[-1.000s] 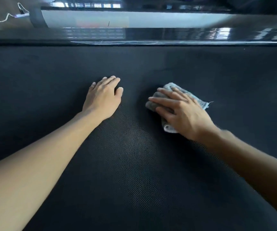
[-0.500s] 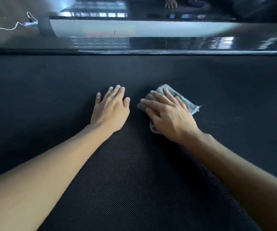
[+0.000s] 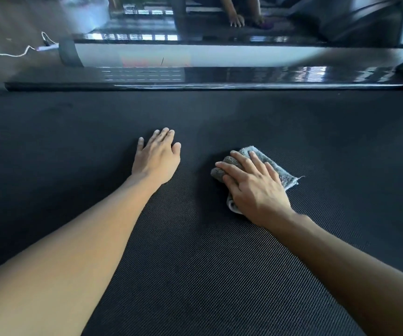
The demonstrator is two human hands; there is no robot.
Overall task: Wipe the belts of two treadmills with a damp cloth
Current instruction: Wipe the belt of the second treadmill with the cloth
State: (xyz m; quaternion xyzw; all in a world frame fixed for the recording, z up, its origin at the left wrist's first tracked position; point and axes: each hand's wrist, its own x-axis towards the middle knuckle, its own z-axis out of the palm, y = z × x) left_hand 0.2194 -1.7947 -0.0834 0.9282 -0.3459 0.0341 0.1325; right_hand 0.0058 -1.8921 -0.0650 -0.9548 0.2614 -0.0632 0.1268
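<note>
**On the belt: one cloth under a flat, pressing hand**

Under the right hand (image 3: 256, 190), whose fingers (image 3: 234, 169) lie spread and nearly straight, a folded grey-blue terry cloth (image 3: 281, 174) is pressed flat onto the black, woven-textured treadmill belt (image 3: 195, 263). Nothing curls round the cloth. It is only held down, with its far corner showing past the fingertips.

Left of the cloth, near but apart, the left hand (image 3: 156, 161) rests palm down on the belt, its fingers straight, close together and holding nothing. Beyond the cloth runs a glossy black side rail (image 3: 220, 78). Further beyond and far to the left, a thin white cable (image 3: 6, 54) trails over the floor.

Since the cloth is pinned rather than gripped, a quick stroke over the rough weave could bunch it or drag it from under the palm. Its frayed corner thread might snag. If the belt rolls freely, weight on the left hand could shift it. Wiped strips hardly show on the dark surface, so patches may be missed.

Counted: two hands, one cloth, one belt, one rail, one cable. A second treadmill cannot be made out for certain.
</note>
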